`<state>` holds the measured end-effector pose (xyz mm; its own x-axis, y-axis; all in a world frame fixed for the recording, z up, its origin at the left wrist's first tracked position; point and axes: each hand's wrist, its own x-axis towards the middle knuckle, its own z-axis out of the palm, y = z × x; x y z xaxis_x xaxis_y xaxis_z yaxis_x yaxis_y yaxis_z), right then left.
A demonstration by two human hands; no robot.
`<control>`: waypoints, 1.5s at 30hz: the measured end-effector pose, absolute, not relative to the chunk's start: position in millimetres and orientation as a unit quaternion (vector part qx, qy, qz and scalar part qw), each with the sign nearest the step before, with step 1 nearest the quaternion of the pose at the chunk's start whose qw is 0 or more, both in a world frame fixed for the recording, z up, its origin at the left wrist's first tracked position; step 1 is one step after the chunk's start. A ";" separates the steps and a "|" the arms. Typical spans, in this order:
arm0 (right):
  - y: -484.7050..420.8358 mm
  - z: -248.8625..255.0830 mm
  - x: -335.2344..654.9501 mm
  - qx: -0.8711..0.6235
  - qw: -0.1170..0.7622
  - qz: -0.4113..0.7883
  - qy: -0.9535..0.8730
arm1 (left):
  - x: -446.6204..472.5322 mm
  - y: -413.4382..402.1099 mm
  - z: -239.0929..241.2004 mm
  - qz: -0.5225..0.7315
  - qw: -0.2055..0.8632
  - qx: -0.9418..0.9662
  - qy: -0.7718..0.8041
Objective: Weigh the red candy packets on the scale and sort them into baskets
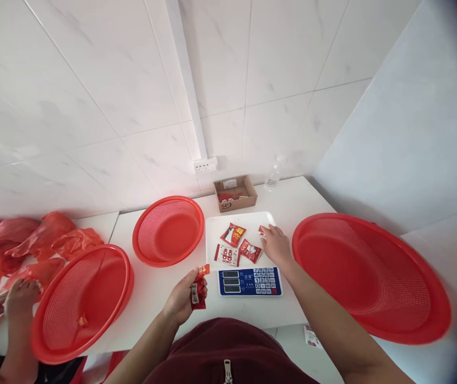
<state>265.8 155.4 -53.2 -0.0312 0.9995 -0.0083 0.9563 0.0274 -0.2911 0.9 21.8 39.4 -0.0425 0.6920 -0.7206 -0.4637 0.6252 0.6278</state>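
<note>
Head view: left hand (181,296) has its fingers wrapped around some red packets (198,300), just left of the digital scale's keypad panel (250,281). Right hand (276,244) is over the white weighing pan (214,228), fingertips at a small red packet (261,230); honestly can't tell if it's pinched or just touched. Three printed packets (250,250) lie on the pan too.

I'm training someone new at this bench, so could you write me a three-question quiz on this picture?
1. What does the left hand hold?
a) scissors
b) red packaging
c) a pen

2. True or false: the clear bottle stands to the right of the cardboard box.

3. Leaving out whatever the right hand touches, how many packets lie on the white tray of the scale?

Key: 1 b; 2 true; 3 three.
</note>
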 end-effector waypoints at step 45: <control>145.0 -72.7 164.6 -0.567 0.138 0.101 -0.806 | 11.4 32.2 26.1 0.405 0.687 0.115 0.593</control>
<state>164.6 145.0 -72.7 -0.3196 0.9414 0.1081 0.8856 0.3374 -0.3193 11.4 32.2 26.1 -0.0304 0.6921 -0.7212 -0.4207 0.6456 0.6374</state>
